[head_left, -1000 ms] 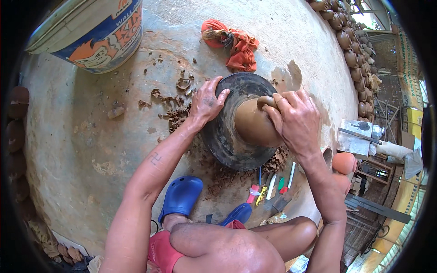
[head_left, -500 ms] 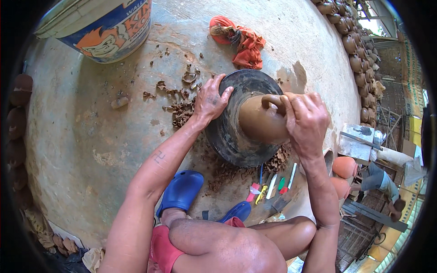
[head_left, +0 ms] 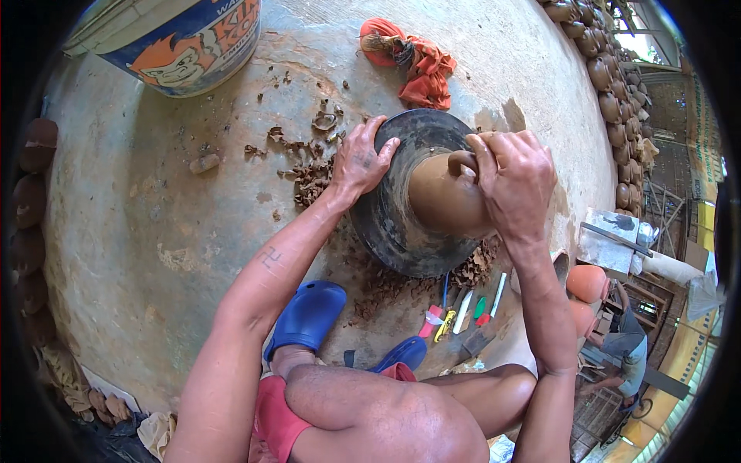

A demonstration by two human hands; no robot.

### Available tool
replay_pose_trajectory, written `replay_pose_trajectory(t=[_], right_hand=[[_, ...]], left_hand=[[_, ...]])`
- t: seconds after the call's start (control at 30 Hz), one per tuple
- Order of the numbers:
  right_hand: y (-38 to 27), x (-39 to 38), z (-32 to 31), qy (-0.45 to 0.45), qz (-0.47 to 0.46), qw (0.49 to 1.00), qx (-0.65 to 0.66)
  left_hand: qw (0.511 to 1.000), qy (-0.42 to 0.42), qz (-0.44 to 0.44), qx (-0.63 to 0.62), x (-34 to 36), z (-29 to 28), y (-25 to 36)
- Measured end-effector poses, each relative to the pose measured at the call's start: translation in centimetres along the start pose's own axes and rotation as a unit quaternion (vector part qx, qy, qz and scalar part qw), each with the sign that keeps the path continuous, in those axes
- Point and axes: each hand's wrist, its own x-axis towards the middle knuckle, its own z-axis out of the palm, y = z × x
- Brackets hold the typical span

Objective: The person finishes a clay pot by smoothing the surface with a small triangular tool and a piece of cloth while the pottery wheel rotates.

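We look down on a wide, stained floor (head_left: 193,293), with a pale bucket (head_left: 174,62) at upper left. Near the middle we see a dark round wheel (head_left: 390,224), and just beyond it lies a crumpled orange-red cloth (head_left: 424,73). The brown clay pot (head_left: 448,197) sits on the wheel. We find the left hand (head_left: 363,160) open, thumb apart, fingers resting on the wheel's near-left edge. The right hand (head_left: 519,181) curls over one end of a looped clay handle (head_left: 461,157) on the pot (we cannot tell whether its fingertips pinch it). Smaller still, we notice a green tool (head_left: 480,305) below the wheel and brown clay shavings (head_left: 312,181) beside the left hand.
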Motion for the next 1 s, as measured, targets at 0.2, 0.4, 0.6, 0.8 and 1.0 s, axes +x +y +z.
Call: replay_pose_trajectory(t=[0.2, 0.4, 0.6, 0.8, 1.0], right_hand=[[-1.6, 0.3, 0.4, -0.03, -0.028, 0.998, -0.054], [-0.5, 1.7, -0.1, -0.09, 0.063, 0.994, 0.024], [-0.6, 2.0, -0.7, -0.061, -0.015, 0.998, 0.022], [-0.1, 1.4, -0.8, -0.049, -0.126, 0.991, 0.017], [-4.8, -2.4, -4.4, -0.213, -0.046, 0.972, -0.093]], left_hand=[[1.0, 0.004, -0.001, 0.005, 0.0, 0.0, 0.0], [1.0, 0.021, 0.013, -0.001, 0.0, 0.8, -0.6], [1.0, 0.023, 0.015, -0.004, 0.2, 0.7, -0.7], [1.0, -0.001, -0.003, -0.006, 0.1, 0.1, 0.2], [1.0, 0.026, -0.002, 0.005, -1.0, -0.1, -0.3]])
